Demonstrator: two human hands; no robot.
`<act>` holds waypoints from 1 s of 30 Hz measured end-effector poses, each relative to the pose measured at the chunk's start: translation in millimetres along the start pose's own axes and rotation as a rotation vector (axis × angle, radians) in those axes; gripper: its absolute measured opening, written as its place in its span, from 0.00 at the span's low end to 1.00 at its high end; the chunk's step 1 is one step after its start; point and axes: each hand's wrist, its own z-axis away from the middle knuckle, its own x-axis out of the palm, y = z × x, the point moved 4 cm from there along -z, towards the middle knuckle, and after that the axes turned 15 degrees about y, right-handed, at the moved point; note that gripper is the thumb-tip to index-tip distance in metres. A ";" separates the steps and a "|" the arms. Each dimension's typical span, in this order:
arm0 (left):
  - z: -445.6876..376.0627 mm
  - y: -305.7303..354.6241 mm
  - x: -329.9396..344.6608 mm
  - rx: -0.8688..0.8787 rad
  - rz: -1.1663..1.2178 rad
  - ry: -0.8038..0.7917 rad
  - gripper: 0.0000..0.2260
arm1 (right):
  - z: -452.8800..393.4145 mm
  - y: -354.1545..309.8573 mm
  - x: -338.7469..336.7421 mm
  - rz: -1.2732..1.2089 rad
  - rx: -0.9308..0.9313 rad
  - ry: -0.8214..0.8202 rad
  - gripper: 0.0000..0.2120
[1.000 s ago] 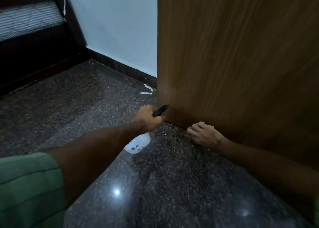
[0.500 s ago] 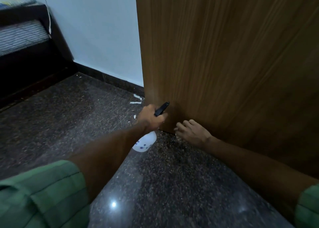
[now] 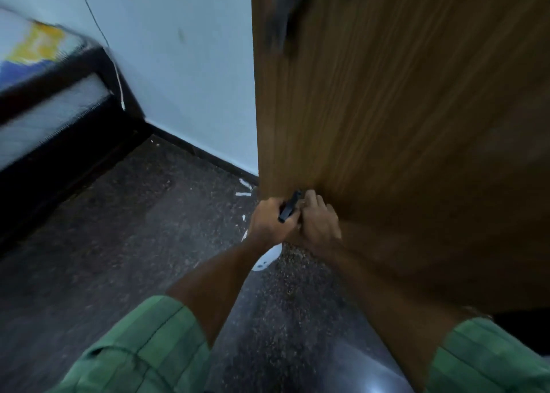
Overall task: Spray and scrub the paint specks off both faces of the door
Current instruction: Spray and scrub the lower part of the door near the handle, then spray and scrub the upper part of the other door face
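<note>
Head view, frame motion-blurred. Wooden door [image 3: 401,124] filled the right half of the frame, its free vertical edge running down the centre to the floor; a dark blurred handle fitting [image 3: 285,14] sat near its top edge.

Left hand [image 3: 269,224] was at lower centre, just beside the door's bottom corner, fingers curled round the neck of a spray bottle [image 3: 268,258]. The black nozzle [image 3: 290,206] projected up and right from the fist toward the door face. The white bottle body showed below the wrist, dark dots on it.

Right hand [image 3: 318,221] was pressed against the left hand, touching it, knuckles up, fingers bent and together near the nozzle and the door's bottom edge. Whether it held anything: cannot tell.

Both forearms entered from the bottom of the frame, with green sleeves [image 3: 148,348].

Dark speckled stone floor [image 3: 134,229] carried white paint flecks [image 3: 243,194] just left of the door corner. Pale blue wall [image 3: 178,65] with dark skirting occupied the upper centre. A dark bed frame [image 3: 74,101] with mattress was at upper left
</note>
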 end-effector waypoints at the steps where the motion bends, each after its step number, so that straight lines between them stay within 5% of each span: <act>1: -4.8 35.2 -26.9 -0.014 -0.004 -0.008 0.17 | -10.8 -1.1 -49.6 -0.021 0.065 -0.027 0.10; 6: -20.9 163.2 -126.5 -0.027 0.019 0.032 0.14 | -44.8 -16.3 -215.7 -0.090 0.135 -0.099 0.22; 15: -26.5 340.3 -303.0 0.006 0.128 0.092 0.14 | -99.5 -47.3 -442.2 -0.229 0.190 0.001 0.27; 26: -46.8 396.1 -384.5 0.051 0.132 0.182 0.14 | -139.7 -52.7 -550.0 -0.302 0.209 0.288 0.28; 30: -54.9 402.7 -386.5 0.040 0.128 0.203 0.11 | -166.3 -42.7 -553.3 -0.355 0.295 0.205 0.25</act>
